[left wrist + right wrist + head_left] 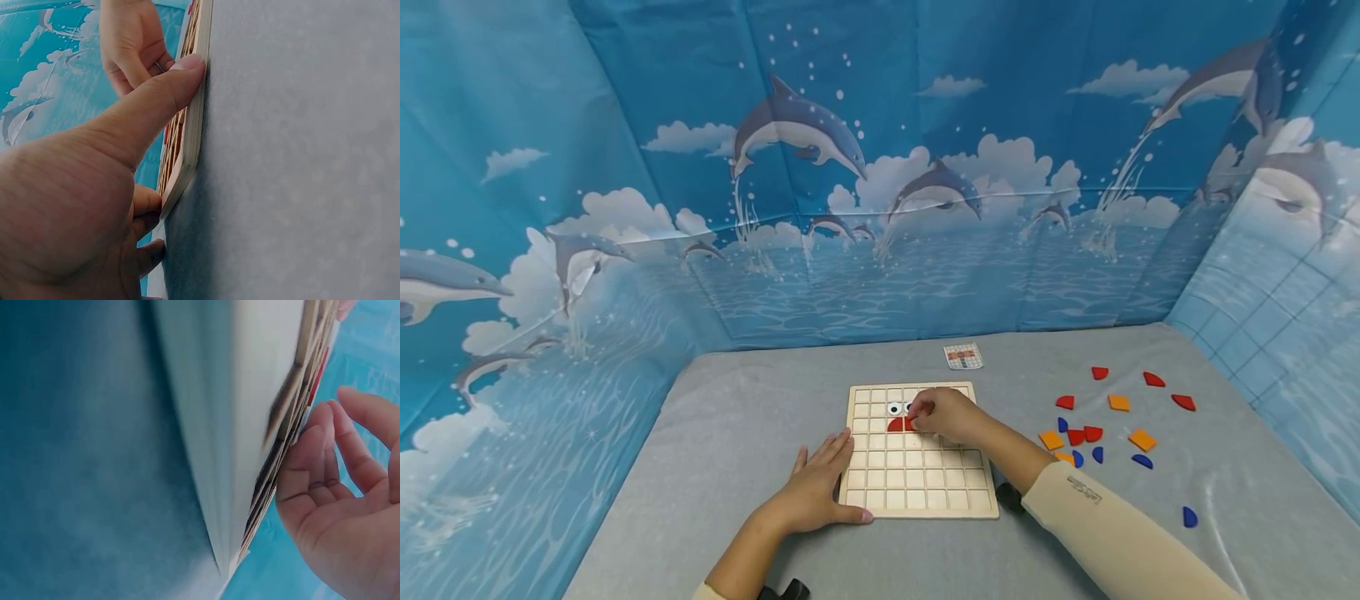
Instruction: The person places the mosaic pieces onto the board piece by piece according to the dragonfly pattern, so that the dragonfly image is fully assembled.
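A square wooden grid board (917, 481) lies on the grey cloth. Near its top sit two round eye pieces (894, 409), the right one partly covered. Below them is a red quarter-round piece (896, 425). My right hand (950, 414) pinches a second red piece (910, 424) beside it, with bent fingers low over the grid; in the right wrist view the fingertips (322, 415) hide the contact. My left hand (817, 487) rests at the board's near-left corner, fingers spread along the left side. Its thumb (187, 65) lies on the near edge.
A small patterned card (962, 357) lies behind the board. To the right are scattered several red pieces (1153, 379), orange squares (1142, 440) and blue half-rounds (1190, 517). A dolphin-printed curtain (880, 275) hangs behind the table.
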Action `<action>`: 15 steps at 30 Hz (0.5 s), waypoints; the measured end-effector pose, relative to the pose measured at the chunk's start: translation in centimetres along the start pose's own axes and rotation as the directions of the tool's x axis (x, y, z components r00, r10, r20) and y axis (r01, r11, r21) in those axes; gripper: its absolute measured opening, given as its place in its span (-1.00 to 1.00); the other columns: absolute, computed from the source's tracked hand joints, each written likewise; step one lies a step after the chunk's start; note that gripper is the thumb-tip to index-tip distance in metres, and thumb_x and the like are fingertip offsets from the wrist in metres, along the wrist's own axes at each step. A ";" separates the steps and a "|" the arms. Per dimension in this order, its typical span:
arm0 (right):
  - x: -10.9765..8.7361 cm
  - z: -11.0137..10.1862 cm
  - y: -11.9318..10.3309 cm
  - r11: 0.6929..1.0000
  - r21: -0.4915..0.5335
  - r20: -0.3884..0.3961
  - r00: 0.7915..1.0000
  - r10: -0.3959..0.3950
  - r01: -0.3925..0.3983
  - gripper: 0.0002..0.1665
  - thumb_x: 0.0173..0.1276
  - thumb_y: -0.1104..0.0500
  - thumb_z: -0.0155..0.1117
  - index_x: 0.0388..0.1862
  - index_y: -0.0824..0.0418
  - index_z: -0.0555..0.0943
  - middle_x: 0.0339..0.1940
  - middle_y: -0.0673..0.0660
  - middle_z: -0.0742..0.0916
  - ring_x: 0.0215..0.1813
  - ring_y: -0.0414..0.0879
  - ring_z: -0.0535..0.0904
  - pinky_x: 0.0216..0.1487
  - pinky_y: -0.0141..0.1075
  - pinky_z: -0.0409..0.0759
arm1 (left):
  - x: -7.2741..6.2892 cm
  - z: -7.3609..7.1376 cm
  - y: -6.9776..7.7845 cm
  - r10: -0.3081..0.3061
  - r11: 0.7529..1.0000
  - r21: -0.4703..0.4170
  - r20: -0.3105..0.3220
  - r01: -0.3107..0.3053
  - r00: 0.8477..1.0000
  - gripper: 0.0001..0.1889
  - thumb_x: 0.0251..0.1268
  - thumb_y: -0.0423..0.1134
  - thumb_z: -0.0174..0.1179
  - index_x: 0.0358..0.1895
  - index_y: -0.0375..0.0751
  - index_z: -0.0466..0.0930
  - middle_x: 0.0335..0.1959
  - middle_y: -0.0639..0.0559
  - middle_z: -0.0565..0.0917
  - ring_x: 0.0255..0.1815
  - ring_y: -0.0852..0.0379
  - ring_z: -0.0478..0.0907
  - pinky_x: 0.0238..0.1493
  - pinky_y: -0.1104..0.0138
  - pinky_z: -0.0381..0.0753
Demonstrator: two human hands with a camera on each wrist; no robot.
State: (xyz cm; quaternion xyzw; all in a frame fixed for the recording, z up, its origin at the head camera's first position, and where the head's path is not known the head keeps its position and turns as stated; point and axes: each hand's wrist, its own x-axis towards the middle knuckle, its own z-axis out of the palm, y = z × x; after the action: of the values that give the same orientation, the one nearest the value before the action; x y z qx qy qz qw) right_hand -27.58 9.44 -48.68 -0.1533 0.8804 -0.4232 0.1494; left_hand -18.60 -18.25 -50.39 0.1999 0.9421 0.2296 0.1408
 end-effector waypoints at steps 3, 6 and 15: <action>-0.4 -0.6 0.0 0.998 0.065 0.000 1.000 -0.007 0.007 -0.88 0.40 0.23 0.29 -0.12 0.16 0.71 -0.35 0.07 0.67 -0.35 -0.03 0.58 -0.35 -0.26 0.52 | 0.0 0.0 0.0 -0.006 1.000 0.004 0.001 0.006 1.000 0.26 0.01 0.42 0.38 0.65 -0.18 -0.05 0.71 0.01 -0.09 0.71 -0.17 -0.14 0.54 -0.36 -0.28; -0.9 -1.5 -0.3 0.994 0.110 -0.023 1.000 -0.016 0.018 -0.82 0.41 0.21 0.28 -0.06 0.18 0.71 -0.29 0.09 0.67 -0.29 0.00 0.60 -0.30 -0.20 0.57 | 0.0 0.0 0.0 -0.004 1.000 0.001 -0.001 0.004 1.000 0.26 0.01 0.40 0.40 0.65 -0.19 -0.05 0.71 0.00 -0.08 0.71 -0.18 -0.14 0.54 -0.37 -0.28; -3.1 -5.1 -0.3 0.985 0.168 -0.112 0.994 -0.012 0.031 -0.69 0.46 0.10 0.29 0.10 0.19 0.66 -0.15 0.14 0.68 -0.14 0.15 0.65 -0.07 0.00 0.66 | -0.1 0.0 0.1 -0.006 1.000 -0.015 0.002 0.006 1.000 0.26 0.01 0.38 0.41 0.64 -0.21 -0.05 0.71 -0.02 -0.09 0.71 -0.18 -0.15 0.54 -0.37 -0.30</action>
State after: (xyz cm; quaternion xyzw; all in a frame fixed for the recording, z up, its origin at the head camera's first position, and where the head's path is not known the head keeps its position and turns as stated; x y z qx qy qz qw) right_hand -26.70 14.09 -44.99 -0.1259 0.8463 -0.5061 0.1083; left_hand -18.54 -18.24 -50.32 0.1961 0.9407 0.2362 0.1441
